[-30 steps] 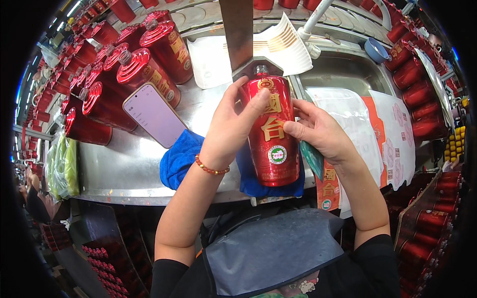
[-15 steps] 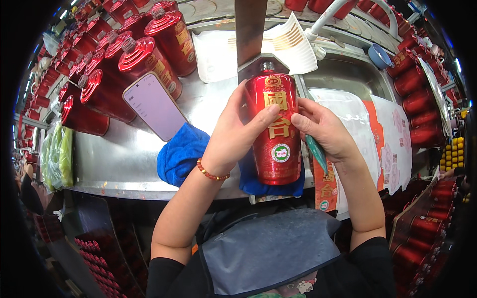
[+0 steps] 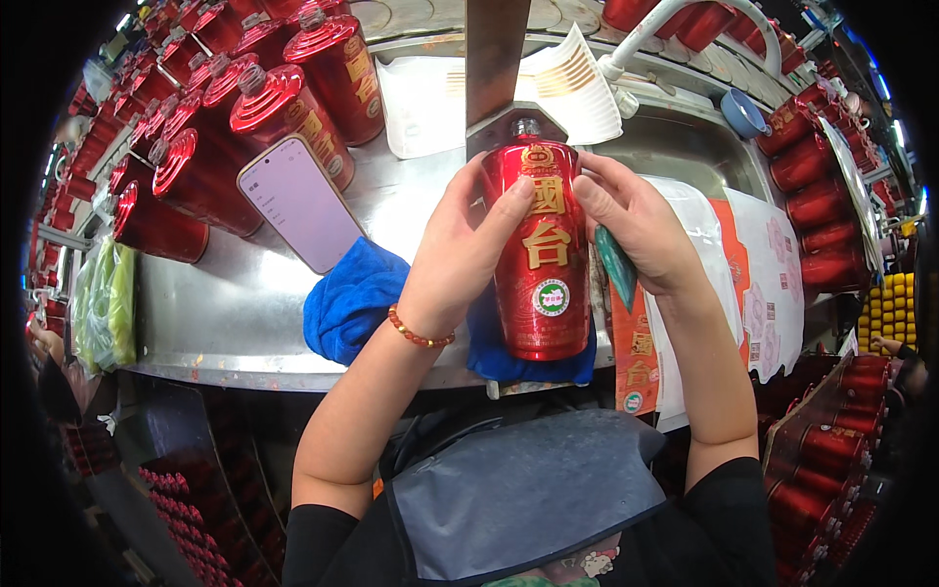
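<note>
A glossy red bottle (image 3: pixel 545 318) with raised gold characters and a round green-white label lies front up on a blue cloth (image 3: pixel 577 372), its neck pointing away from me. My left hand (image 3: pixel 468 230) wraps its left side, the thumb lying on the upper character. On the right side, near the shoulder, my right hand (image 3: pixel 641 230) presses thumb and fingers against it. A green pointed tool (image 3: pixel 615 266) is tucked in that same hand, jutting toward me; its other end is hidden. Both hands are closed on the bottle.
A crumpled blue cloth (image 3: pixel 354 298) and a phone (image 3: pixel 300 205) lie left of my hands on the metal table (image 3: pixel 245 338). Red bottles (image 3: pixel 337 83) crowd the far left. A metal post (image 3: pixel 494 64) rises beyond the bottle. Printed sheets (image 3: pixel 773 284) and a sink (image 3: pixel 685 147) are at right.
My left thumb has slid up the bottle's front, onto the upper character. My right hand has shifted a little farther up the side, with the green tool still in it.
</note>
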Tool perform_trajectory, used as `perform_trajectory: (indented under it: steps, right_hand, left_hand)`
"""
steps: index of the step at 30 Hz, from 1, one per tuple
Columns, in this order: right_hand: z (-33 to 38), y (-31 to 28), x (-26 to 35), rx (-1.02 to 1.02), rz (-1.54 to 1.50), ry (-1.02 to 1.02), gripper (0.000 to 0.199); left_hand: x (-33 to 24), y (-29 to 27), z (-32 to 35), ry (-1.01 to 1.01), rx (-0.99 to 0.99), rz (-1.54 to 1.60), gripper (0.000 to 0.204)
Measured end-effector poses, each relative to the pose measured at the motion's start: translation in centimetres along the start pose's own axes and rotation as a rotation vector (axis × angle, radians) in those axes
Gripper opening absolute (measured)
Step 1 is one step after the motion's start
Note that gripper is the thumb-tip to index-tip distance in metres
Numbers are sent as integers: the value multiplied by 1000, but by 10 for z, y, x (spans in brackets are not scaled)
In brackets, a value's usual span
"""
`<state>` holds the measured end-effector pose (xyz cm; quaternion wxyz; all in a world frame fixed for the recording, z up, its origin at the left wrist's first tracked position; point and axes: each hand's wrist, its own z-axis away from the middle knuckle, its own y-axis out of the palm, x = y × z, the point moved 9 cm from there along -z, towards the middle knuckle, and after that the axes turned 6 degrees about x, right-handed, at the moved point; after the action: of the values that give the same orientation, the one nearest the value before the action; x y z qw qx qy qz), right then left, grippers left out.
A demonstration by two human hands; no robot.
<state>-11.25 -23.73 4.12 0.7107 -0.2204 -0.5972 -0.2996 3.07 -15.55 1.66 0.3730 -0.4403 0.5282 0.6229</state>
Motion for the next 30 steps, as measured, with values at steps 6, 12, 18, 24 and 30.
perform_trajectory:
  steps: [6, 12, 18, 24, 30]
  right_hand:
    - [-4, 7, 6, 31, 22, -7, 79]
    - [-6, 5, 3, 43, 4, 2, 78]
    - [-5, 6, 4, 47, -5, -5, 78]
    - [0, 1, 0, 37, -31, -13, 78]
    - [22, 7, -7, 55, -52, 60, 85]
  left_hand:
    - [5, -2, -2, 17, -16, -8, 79]
    - [7, -3, -3, 3, -12, -3, 80]
    - [5, -2, -1, 17, -16, -17, 80]
    - [-3, 4, 6, 18, 36, 42, 77]
    - [1, 10, 34, 38, 56, 61, 84]
